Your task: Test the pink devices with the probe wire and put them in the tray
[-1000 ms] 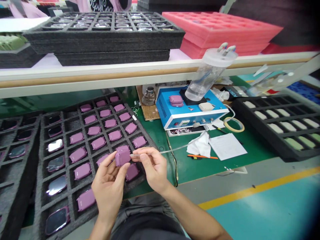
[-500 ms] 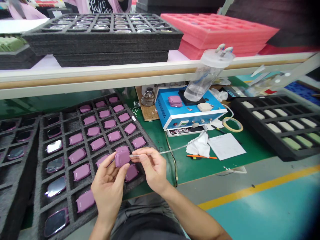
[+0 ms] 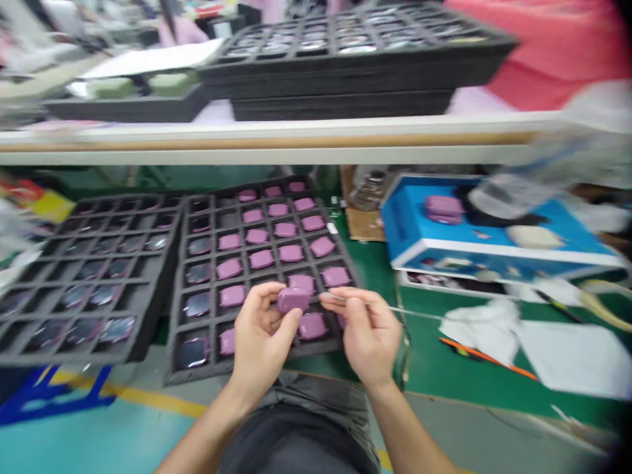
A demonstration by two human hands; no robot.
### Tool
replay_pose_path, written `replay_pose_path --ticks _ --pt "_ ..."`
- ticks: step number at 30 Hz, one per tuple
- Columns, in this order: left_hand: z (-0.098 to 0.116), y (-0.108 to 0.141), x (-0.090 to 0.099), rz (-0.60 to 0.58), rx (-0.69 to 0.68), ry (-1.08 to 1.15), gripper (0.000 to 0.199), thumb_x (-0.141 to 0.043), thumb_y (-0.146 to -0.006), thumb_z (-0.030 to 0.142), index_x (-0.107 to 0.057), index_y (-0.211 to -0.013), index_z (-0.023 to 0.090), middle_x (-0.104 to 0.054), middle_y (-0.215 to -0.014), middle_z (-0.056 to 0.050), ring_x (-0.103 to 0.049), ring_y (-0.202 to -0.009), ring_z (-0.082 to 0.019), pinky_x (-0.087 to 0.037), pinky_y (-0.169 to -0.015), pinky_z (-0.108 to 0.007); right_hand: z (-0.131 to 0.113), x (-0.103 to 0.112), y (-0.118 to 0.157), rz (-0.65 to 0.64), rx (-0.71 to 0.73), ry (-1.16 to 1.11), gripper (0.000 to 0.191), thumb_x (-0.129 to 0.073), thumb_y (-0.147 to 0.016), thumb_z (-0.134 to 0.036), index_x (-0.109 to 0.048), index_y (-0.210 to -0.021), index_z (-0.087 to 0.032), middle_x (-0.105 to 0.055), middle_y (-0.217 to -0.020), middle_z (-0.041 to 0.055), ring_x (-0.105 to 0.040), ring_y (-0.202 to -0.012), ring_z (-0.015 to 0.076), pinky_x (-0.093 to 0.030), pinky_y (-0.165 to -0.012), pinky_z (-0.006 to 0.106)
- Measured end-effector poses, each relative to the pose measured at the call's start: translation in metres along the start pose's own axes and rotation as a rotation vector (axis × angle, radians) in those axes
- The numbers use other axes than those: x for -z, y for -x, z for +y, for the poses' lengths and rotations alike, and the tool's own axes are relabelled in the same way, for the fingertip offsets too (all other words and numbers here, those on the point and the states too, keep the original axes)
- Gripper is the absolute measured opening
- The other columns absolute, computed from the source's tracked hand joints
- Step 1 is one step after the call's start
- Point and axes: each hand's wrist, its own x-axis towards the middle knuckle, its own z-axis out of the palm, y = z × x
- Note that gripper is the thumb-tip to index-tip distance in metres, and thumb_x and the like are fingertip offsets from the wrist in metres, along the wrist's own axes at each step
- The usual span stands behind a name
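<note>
Between the fingers and thumb of my left hand [image 3: 266,326] is a small purple case [image 3: 292,299], held over the near part of a dark foam tray [image 3: 176,342]. My right hand [image 3: 370,329] pinches a thin tool whose clear tube [image 3: 419,315] runs off to the right. The tool's tip is blurred, a little to the right of the case. Rows of purple cases [image 3: 290,253] lie in the tray's compartments, and its left column holds pieces with dark glossy faces [image 3: 197,305].
A second foam tray [image 3: 133,345] of dark-faced pieces lies left. At right stand a blue machine [image 3: 415,217] with a purple case [image 3: 444,209] on top, white tissue [image 3: 486,329] and paper [image 3: 575,355]. A shelf edge [image 3: 296,141] with stacked trays [image 3: 340,99] crosses above.
The view has swung left, so the tray and machine appear farther right. The tool's tip, earlier at the case's right edge, now shows a gap from it. Both hands keep their hold.
</note>
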Motion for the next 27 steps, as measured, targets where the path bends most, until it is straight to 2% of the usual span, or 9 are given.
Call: replay_pose_path --ticks 3,5,7,11,14,18,21,24,27 --pt "0.011 -0.041 0.038 0.005 -0.140 -0.254 0.038 -0.071 -0.083 0.020 -0.063 -0.120 0.019 -0.072 -0.106 -0.007 -0.069 -0.074 -0.013 -0.055 -0.063 -0.023 0.001 0.001 0.003 0.034 -0.011 0.009 0.016 -0.067 -0.097 -0.032 -0.071 -0.098 -0.017 -0.077 -0.093 0.0074 -0.079 -0.083 0.0223 -0.068 -0.075 0.037" --pt "0.011 -0.089 0.066 0.039 -0.280 -0.480 0.030 -0.065 -0.084 0.015 -0.067 -0.114 0.017 -0.073 -0.110 -0.008 -0.070 -0.090 -0.017 -0.055 -0.083 -0.029 0.001 0.000 0.004 0.040 -0.011 0.022 0.017 -0.068 -0.095 -0.032 -0.072 -0.095 -0.016 -0.077 -0.090 0.0074 -0.079 -0.080 0.0220 -0.068 -0.073 0.037" --pt "0.002 -0.142 0.083 0.045 -0.299 -0.663 0.030 -0.064 -0.084 0.013 -0.069 -0.113 0.014 -0.074 -0.111 -0.010 -0.068 -0.101 -0.021 -0.051 -0.095 -0.033 0.000 -0.002 0.006 0.050 -0.006 0.036 0.018 -0.069 -0.094 -0.033 -0.072 -0.093 -0.015 -0.076 -0.088 0.0073 -0.079 -0.078 0.0216 -0.068 -0.072 0.037" --pt "-0.025 -0.214 0.083 0.060 -0.126 -0.900 0.025 -0.059 -0.090 0.017 -0.070 -0.112 0.011 -0.075 -0.114 -0.015 -0.068 -0.105 -0.025 -0.048 -0.098 -0.038 -0.001 -0.004 0.007 0.073 0.006 0.053 0.018 -0.070 -0.093 -0.033 -0.072 -0.094 -0.015 -0.076 -0.088 0.0074 -0.079 -0.077 0.0213 -0.067 -0.072 0.037" --pt "-0.031 -0.223 0.085 0.073 -0.117 -0.944 0.026 -0.062 -0.089 0.019 -0.070 -0.113 0.010 -0.073 -0.117 -0.019 -0.063 -0.115 -0.030 -0.043 -0.106 -0.044 -0.001 -0.005 0.007 0.078 0.016 0.048 0.018 -0.071 -0.093 -0.033 -0.072 -0.093 -0.014 -0.076 -0.088 0.0068 -0.078 -0.076 0.0203 -0.067 -0.071 0.035" --pt "-0.005 -0.174 0.120 0.068 -0.243 -1.014 0.040 -0.064 -0.090 0.023 -0.065 -0.127 0.008 -0.069 -0.129 -0.019 -0.061 -0.118 -0.028 -0.042 -0.109 -0.042 -0.002 -0.006 0.006 0.080 0.034 0.028 0.018 -0.073 -0.091 -0.032 -0.072 -0.092 -0.014 -0.076 -0.085 0.0057 -0.078 -0.072 0.0196 -0.066 -0.069 0.034" --pt "0.021 -0.092 0.151 -0.103 -0.318 -1.051 0.027 -0.066 -0.090 0.030 -0.071 -0.113 0.018 -0.074 -0.116 -0.010 -0.067 -0.108 -0.025 -0.049 -0.100 -0.038 -0.004 -0.007 0.006 0.109 0.039 0.008 0.020 -0.074 -0.089 -0.034 -0.071 -0.091 -0.014 -0.075 -0.085 0.0052 -0.077 -0.069 0.0196 -0.066 -0.068 0.034" --pt "0.033 -0.002 0.164 -0.285 -0.259 -1.121 0.018 -0.066 -0.092 0.032 -0.075 -0.105 0.024 -0.078 -0.104 -0.006 -0.071 -0.097 -0.024 -0.054 -0.089 -0.036 -0.006 -0.009 0.005 0.146 0.034 -0.002 0.022 -0.075 -0.088 -0.036 -0.068 -0.094 -0.015 -0.074 -0.084 0.0035 -0.077 -0.068 0.0195 -0.066 -0.066 0.034" --pt "0.026 0.048 0.166 -0.325 -0.206 -1.258 0.023 -0.066 -0.092 0.030 -0.076 -0.112 0.025 -0.080 -0.105 -0.007 -0.075 -0.093 -0.027 -0.058 -0.084 -0.038 -0.006 -0.011 0.004 0.175 0.052 -0.006 0.026 -0.078 -0.087 -0.037 -0.066 -0.098 -0.016 -0.073 -0.081 0.0018 -0.076 -0.066 0.0189 -0.066 -0.064 0.034"
